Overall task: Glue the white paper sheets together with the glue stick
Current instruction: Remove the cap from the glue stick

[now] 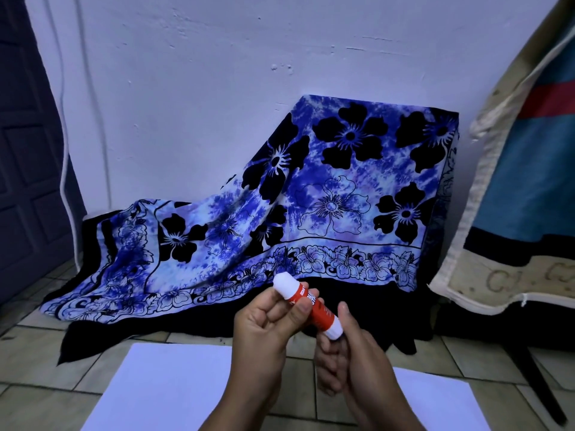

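Two bare forearms are seen entering from the lower edge of the head view, each ending in a bare hand. No sleeve, cuff or glove is worn on either arm within the visible part. The left hand (pixel 264 325) is shown with short, unpainted fingernails, one seen on the thumb. The right hand (pixel 351 359) is shown from its back, knuckles and finger joints visible. No ring, watch, bracelet or other marking is seen on either hand or wrist.
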